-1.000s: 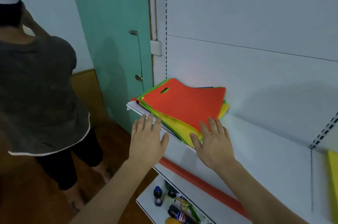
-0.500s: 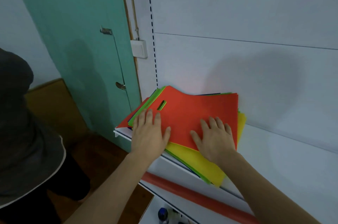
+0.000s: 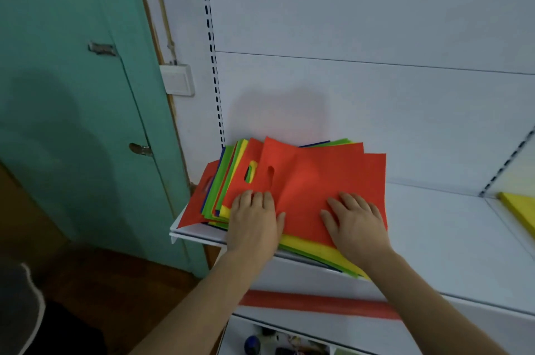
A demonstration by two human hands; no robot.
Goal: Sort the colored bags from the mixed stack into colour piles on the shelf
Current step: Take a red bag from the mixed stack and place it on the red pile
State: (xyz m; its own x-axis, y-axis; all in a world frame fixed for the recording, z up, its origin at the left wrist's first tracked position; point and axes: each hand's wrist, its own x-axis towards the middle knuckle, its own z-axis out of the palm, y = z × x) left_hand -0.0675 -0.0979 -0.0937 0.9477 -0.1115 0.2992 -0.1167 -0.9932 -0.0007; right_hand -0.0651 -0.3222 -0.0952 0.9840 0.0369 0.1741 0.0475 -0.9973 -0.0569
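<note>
A mixed stack of flat bags (image 3: 228,181), red, green, yellow and blue, lies at the left end of the white shelf (image 3: 448,227). The top red bag (image 3: 318,178) is slid to the right and buckled into a ridge in its middle. My left hand (image 3: 254,218) lies flat on the stack's front left, fingers straight, pressing the lower bags. My right hand (image 3: 353,221) lies flat on the top red bag's front right, fingers spread. A second red bag (image 3: 249,181) with a handle slot shows just beneath it.
A yellow pile (image 3: 518,210) sits at the shelf's far right edge. A teal door (image 3: 72,94) stands left of the shelf. A red strip (image 3: 318,302) runs along the shelf front; bottles (image 3: 252,344) stand on a lower shelf. Another person's grey clothing (image 3: 17,296) shows at bottom left.
Both hands moved from the shelf's front edge onto the stack. The top red bag shifted right and buckled, uncovering a second red bag. The other person passed mostly out of view.
</note>
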